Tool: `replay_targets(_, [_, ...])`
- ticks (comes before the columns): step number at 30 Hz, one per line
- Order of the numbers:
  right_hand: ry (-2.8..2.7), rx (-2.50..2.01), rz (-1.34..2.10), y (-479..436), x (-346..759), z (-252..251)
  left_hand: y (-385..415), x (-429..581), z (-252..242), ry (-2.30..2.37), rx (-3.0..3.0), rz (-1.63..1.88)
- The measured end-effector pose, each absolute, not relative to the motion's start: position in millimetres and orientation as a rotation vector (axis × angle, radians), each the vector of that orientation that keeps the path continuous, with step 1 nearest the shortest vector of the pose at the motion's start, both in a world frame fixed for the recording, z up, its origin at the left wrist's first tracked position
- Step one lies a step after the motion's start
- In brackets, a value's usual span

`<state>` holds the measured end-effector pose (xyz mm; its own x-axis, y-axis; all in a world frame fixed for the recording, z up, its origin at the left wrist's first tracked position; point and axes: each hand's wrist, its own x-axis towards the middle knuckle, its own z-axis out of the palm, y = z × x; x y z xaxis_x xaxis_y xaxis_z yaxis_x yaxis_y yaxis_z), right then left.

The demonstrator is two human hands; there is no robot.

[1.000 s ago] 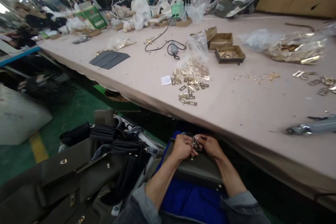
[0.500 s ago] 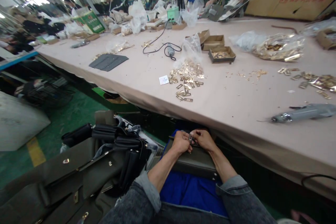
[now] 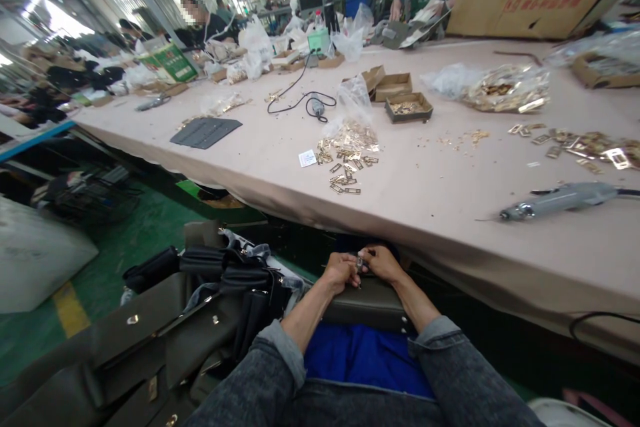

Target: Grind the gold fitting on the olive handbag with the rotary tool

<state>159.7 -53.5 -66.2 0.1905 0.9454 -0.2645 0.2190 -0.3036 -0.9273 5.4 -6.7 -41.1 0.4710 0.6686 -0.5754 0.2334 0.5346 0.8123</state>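
Observation:
On my lap, over a blue cloth (image 3: 365,357), lies a dark olive bag (image 3: 367,307). My left hand (image 3: 341,271) and my right hand (image 3: 381,262) meet above its far side with fingers pinched together. Between their fingertips is a small metal buckle plate (image 3: 359,263); both hands touch it. What lies under the fingers is partly hidden, and whether the plate is joined to the bag I cannot tell.
A pile of olive and black bags (image 3: 200,307) lies at my left. Ahead, the table (image 3: 425,187) bears loose metal frames (image 3: 347,177), a small parts box (image 3: 409,107) and an electric screwdriver (image 3: 560,200). Co-workers stand or sit beyond.
The camera view has shifted a little, so the table things appear slightly further left. Both my hands stay together at the metal plate, with only small finger movement.

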Motion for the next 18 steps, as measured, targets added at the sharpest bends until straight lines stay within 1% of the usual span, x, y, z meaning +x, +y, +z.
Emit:
replay_targets(11, [-1.138, -1.737, 1.12, -51, 163, -75, -3, 8, -45, 1.116, 0.928, 0.337])
replay_targets(18, [-1.134, -1.694, 1.187, -48, 163, -84, -5, 10, -48, 1.167, 0.985, 0.371])
